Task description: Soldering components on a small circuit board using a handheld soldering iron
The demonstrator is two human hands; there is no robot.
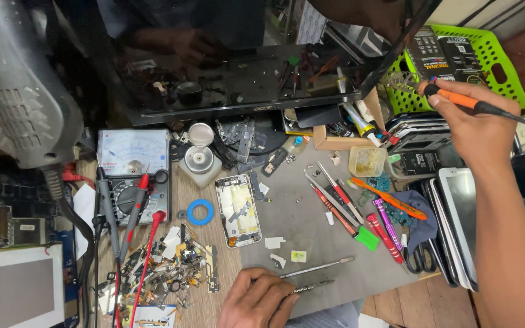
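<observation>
My right hand (472, 124) is raised at the right and grips an orange-handled soldering iron (457, 99) with a black cord trailing right. My left hand (256, 300) rests low at the front edge of the grey mat (311, 234), fingers curled on a thin metal tool (308, 285) that points right. A second metal spudger (317, 268) lies just above it. An opened phone (238, 209) with its back removed lies on the mat's left edge, well apart from both hands.
An analogue multimeter (133, 173) with red and black probes sits at left beside a blue ring (200, 212) and a heap of small parts (165, 273). Screwdrivers and tweezers (341, 203) lie right of the phone. Stacked phones (451, 225), a green basket (475, 54), a dark monitor (232, 67).
</observation>
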